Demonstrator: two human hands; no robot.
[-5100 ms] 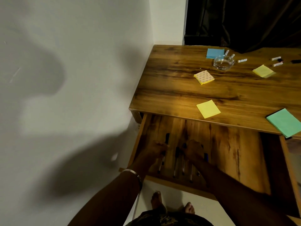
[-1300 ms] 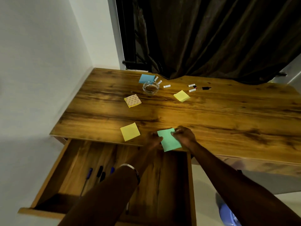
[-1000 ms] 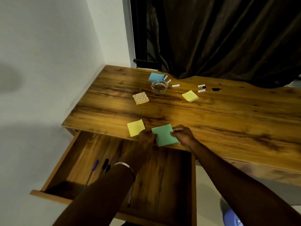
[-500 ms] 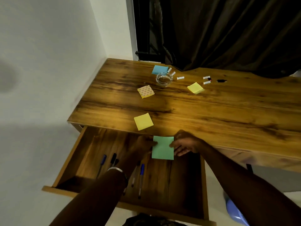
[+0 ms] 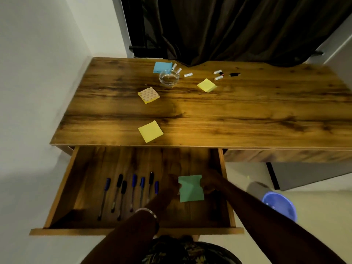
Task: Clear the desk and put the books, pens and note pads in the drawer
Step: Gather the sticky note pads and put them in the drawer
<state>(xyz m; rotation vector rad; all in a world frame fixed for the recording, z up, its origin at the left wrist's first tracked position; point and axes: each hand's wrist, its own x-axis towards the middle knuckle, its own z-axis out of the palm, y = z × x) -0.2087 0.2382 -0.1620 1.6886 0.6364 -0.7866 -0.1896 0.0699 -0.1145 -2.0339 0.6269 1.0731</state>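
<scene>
A green note pad (image 5: 191, 188) hangs low inside the open wooden drawer (image 5: 80, 180), on its right side. My left hand (image 5: 172, 184) pinches its left edge and my right hand (image 5: 210, 182) pinches its right edge. Several blue and black pens (image 5: 133, 191) lie in a row on the drawer's floor to the left of the pad. On the desk top (image 5: 238, 115) lie a yellow pad (image 5: 150, 131) near the front edge, a patterned yellow pad (image 5: 148, 95), another yellow pad (image 5: 206, 85) and a blue pad (image 5: 162, 67).
A glass ashtray (image 5: 169, 78) and several small white and black items (image 5: 219, 74) sit at the back of the desk. A dark curtain (image 5: 238, 29) hangs behind it. A white wall is on the left. A blue plastic tub (image 5: 280, 205) stands on the floor at right.
Both hands lifted the green pad off the desk's front edge and brought it down into the drawer. Five seconds ago they were arranging pens there.
</scene>
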